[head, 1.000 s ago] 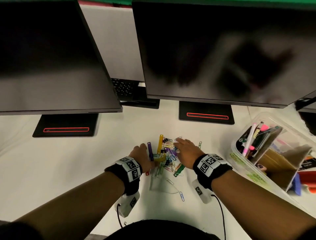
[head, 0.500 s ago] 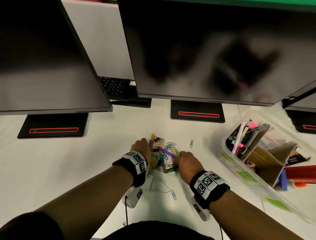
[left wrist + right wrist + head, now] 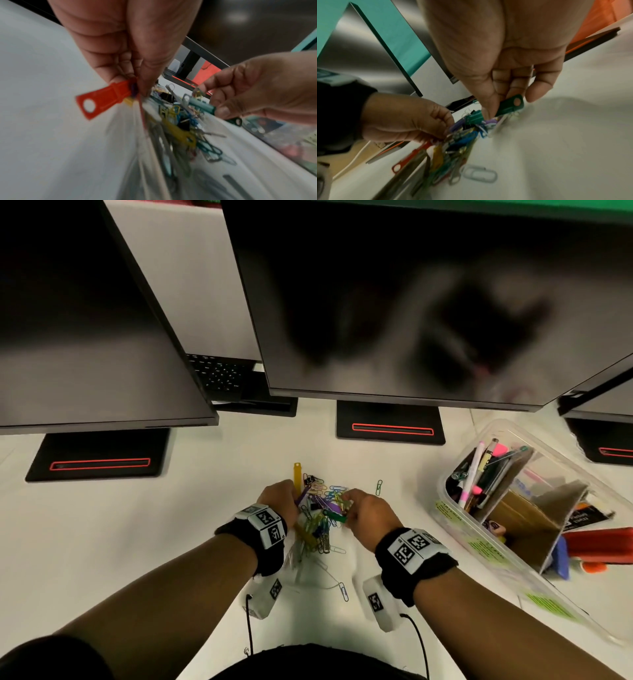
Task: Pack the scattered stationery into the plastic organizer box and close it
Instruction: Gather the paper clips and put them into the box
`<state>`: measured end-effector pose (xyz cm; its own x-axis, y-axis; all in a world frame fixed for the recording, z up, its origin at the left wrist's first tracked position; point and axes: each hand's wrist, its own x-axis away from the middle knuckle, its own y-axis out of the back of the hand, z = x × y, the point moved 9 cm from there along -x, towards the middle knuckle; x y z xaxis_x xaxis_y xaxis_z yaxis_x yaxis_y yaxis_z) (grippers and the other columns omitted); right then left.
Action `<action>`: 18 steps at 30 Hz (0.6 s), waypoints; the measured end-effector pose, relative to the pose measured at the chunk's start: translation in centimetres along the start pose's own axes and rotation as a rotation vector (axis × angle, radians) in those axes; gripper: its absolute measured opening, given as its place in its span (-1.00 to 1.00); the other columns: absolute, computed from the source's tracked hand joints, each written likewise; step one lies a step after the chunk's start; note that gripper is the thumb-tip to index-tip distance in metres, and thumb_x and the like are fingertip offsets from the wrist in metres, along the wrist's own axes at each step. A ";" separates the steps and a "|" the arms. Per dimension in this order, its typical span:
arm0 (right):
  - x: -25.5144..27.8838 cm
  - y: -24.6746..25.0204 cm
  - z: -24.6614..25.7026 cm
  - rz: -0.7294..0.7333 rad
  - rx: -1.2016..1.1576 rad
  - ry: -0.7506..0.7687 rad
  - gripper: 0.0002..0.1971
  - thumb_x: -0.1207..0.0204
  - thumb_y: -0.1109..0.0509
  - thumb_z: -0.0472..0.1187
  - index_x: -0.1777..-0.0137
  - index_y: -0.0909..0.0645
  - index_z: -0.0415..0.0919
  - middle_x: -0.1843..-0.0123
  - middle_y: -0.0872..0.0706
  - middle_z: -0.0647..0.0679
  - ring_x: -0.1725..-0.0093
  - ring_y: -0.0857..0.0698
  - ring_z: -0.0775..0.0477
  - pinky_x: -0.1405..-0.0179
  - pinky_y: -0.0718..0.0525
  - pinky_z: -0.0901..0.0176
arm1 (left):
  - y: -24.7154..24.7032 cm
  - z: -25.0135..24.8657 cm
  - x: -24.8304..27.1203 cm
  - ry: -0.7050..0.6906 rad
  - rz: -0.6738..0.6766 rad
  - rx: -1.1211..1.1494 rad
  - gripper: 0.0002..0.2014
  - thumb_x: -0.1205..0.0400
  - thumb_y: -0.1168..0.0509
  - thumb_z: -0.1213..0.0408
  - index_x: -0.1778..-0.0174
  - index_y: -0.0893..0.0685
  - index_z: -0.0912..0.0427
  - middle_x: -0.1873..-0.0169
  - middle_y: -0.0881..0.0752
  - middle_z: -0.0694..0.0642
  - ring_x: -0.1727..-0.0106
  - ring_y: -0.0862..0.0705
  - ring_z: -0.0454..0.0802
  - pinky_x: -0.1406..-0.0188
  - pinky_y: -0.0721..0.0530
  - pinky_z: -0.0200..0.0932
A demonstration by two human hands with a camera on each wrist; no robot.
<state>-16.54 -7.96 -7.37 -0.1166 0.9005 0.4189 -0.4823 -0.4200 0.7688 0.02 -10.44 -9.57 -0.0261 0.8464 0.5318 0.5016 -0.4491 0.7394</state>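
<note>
The tangled clip pile (image 3: 320, 518) sits mid-desk, left hand (image 3: 279, 501) pinching the red strip (image 3: 104, 97), right hand (image 3: 368, 510) pinching the green strip (image 3: 510, 105), so squeeze the bunch tight before carrying it right to the open organizer box (image 3: 455, 505)

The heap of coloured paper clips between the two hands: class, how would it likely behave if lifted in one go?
The heap of coloured paper clips looks loose and tangled, so it would probably sag and shed pieces. The clips seem thin wire, likely light. The right hand pinches only a green strip, so one grip probably carries little.
</note>
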 end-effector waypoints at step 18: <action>0.1 0.1 -1.3 -0.127 -0.158 -0.071 -0.78 -0.56 -0.19 -0.39 -0.17 -0.52 -0.34 -0.14 -0.63 -0.30 0.00 -0.57 -0.17 0.13 -0.36 0.29 | 0.7 -1.7 -3.2 0.071 -0.084 0.023 -0.63 -0.58 -0.30 0.42 -0.30 -0.43 0.31 -0.30 -0.47 0.30 -0.27 -0.58 0.25 -0.25 -0.57 0.00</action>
<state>-17.74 -7.70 -7.90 0.0131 0.9326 0.3606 -0.6197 -0.2754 0.7349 -1.03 -14.01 -10.05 -0.1301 0.8581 0.4968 0.5151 -0.3697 0.7733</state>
